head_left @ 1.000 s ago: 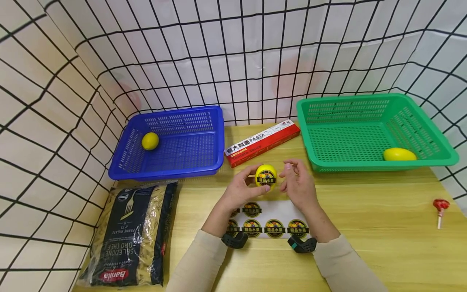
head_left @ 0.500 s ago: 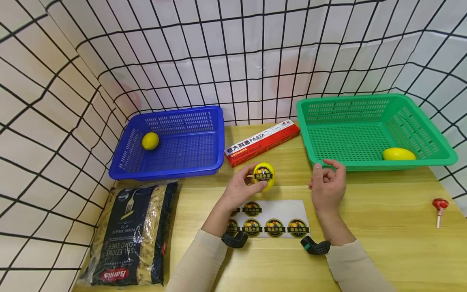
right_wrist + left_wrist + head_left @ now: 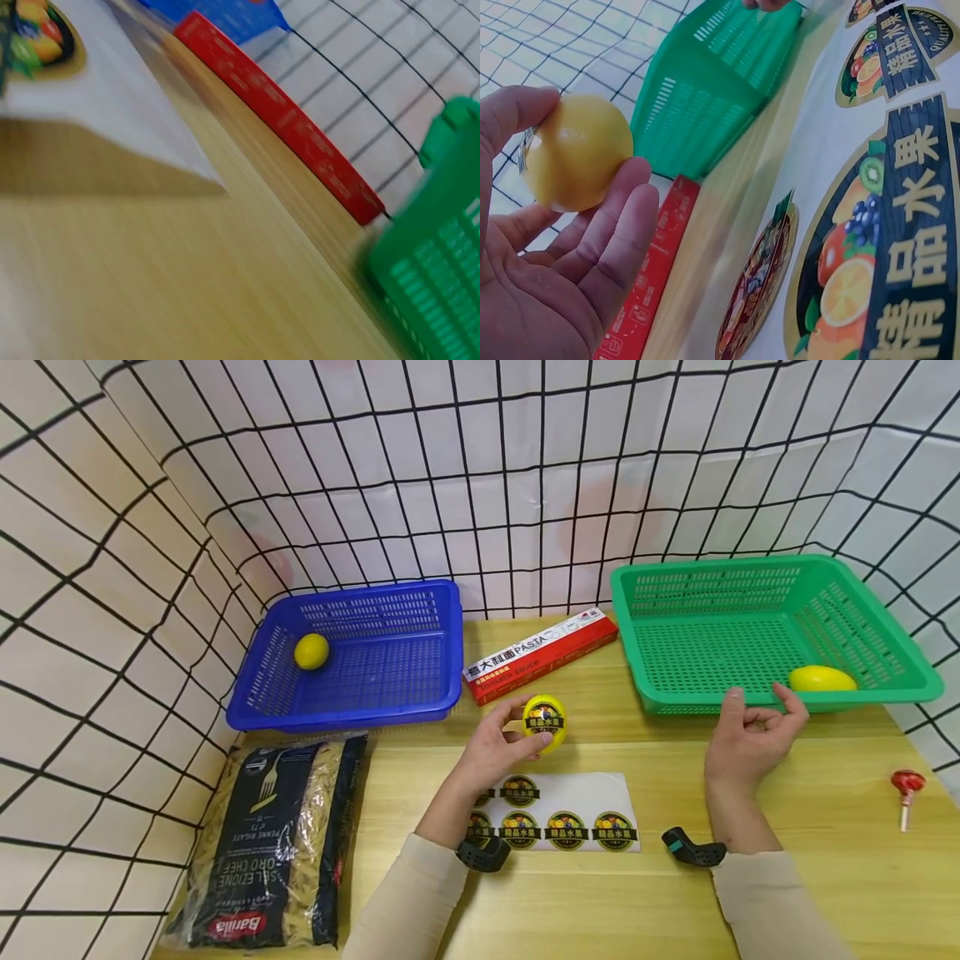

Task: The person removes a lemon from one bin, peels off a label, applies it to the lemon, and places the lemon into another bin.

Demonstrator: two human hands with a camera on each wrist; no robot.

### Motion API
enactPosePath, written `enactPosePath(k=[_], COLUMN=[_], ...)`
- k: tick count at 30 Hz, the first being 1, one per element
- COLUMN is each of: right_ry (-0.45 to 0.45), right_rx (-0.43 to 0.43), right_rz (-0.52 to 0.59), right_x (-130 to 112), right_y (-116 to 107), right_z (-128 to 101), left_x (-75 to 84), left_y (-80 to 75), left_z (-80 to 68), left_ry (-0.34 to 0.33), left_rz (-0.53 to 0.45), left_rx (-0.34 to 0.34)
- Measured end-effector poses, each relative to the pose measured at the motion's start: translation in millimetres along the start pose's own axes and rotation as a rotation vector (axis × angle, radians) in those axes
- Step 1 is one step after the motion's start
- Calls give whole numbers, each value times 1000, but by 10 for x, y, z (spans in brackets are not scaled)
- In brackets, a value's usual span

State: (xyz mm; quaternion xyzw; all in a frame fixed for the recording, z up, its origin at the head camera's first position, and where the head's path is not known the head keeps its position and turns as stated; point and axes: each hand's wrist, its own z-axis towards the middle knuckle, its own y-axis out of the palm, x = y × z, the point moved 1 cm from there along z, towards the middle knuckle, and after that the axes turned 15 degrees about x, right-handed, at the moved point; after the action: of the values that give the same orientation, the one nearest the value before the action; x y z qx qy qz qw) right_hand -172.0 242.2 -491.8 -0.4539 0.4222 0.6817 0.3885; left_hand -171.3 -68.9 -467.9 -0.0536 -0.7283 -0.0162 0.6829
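My left hand (image 3: 495,747) pinches a lemon (image 3: 553,745) above the table's middle, with a round black fruit sticker (image 3: 544,718) on the side facing me. In the left wrist view, the lemon (image 3: 581,154) sits between thumb and fingertips, the sticker at its far left edge. My right hand (image 3: 746,743) is at the front rim of the green basket (image 3: 712,647), holding nothing, its fingers loosely bent. Whether it touches the rim, I cannot tell. Inside that basket lies another lemon (image 3: 821,678). A sheet of stickers (image 3: 585,789) lies below my left hand.
A blue basket (image 3: 375,672) with one lemon (image 3: 311,651) stands at the back left. Between the baskets lies a red and white pasta box (image 3: 540,656). A bag of penne (image 3: 273,843) is at the left, a red lollipop (image 3: 907,783) at the far right. Wire mesh surrounds the table.
My right hand has moved away from the lemon, rightward to the front of the green basket. The left hand keeps the lemon nearly in place.
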Motion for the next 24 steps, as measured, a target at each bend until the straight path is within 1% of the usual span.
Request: enactPosePath(k=[2, 5, 13, 17, 23, 24], right_ry=[10, 36, 102, 113, 196, 199], right_rx=[21, 25, -4, -27, -47, -47], right_rz=[-13, 3, 15, 25, 57, 56], right_x=[11, 10, 65, 101, 121, 126], right_y=[-2, 1, -5, -12, -36, -42], right_z=[68, 143, 286, 319, 321, 318], left_x=[-2, -1, 14, 10, 5, 4], left_y=[-2, -7, -12, -8, 13, 20], left_z=[-1, -5, -3, -6, -30, -37], left_ry=[-1, 1, 26, 22, 35, 37], left_rz=[6, 9, 9, 4, 27, 36], left_rx=[5, 9, -3, 1, 20, 24])
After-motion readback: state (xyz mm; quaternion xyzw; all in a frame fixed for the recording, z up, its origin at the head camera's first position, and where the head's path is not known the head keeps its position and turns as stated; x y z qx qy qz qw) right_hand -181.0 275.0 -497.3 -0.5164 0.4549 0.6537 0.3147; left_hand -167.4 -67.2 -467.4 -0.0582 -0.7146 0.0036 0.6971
